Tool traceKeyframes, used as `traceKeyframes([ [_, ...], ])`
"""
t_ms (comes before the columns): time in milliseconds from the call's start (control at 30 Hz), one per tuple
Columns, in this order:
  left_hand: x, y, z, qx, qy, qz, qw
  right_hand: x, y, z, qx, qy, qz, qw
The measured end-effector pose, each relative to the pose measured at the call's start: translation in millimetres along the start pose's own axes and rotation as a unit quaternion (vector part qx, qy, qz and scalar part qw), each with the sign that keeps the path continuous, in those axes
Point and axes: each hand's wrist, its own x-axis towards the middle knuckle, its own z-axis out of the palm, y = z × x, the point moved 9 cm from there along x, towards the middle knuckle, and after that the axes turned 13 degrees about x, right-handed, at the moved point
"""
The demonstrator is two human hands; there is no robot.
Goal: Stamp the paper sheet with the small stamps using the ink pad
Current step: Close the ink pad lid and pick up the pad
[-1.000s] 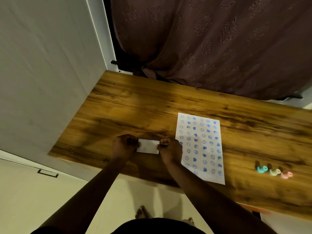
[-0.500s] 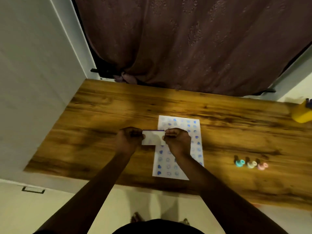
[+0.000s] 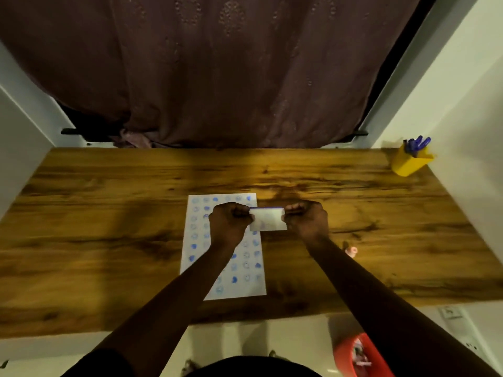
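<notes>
I have the ink pad (image 3: 268, 219) pinched between both hands just above the middle of the frame, my left hand (image 3: 230, 223) closed on its left end and my right hand (image 3: 307, 220) closed on its right end, fingertips curled tight against the short edges. Its long axis runs left to right across the frame, so both hands are equally near and the pad sits directly between them; a thin blue line shows along its far edge, but I cannot tell whether that is the lid seam or the ink itself. The pad hangs over the upper right corner of the paper sheet (image 3: 196, 248), which lies lengthwise toward me in the centre of the frame, already covered in rows of blue marks, my left forearm crossing its lower half. Only one small stamp (image 3: 351, 251) shows, a pinkish one just right of my right forearm, so my right hand is the nearer to it; the others, if any, I take to be hidden under that arm. The wooden table (image 3: 109, 213) is flat and mostly bare, with a yellow pen holder (image 3: 408, 163) in the upper right corner, a dark curtain (image 3: 217, 63) behind and an orange tub (image 3: 353, 355) on the floor at lower right.
</notes>
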Motion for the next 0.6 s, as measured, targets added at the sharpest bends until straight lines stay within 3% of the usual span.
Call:
traceKeyframes([
  [400,-9,34,144,0.068,-0.076,0.001,0.995,61,46,-106,-0.085,0.003,0.035,0.996],
  [600,-12,42,174,0.143,-0.077,0.011,0.987,75,65,-129,-0.112,-0.005,0.051,0.992],
])
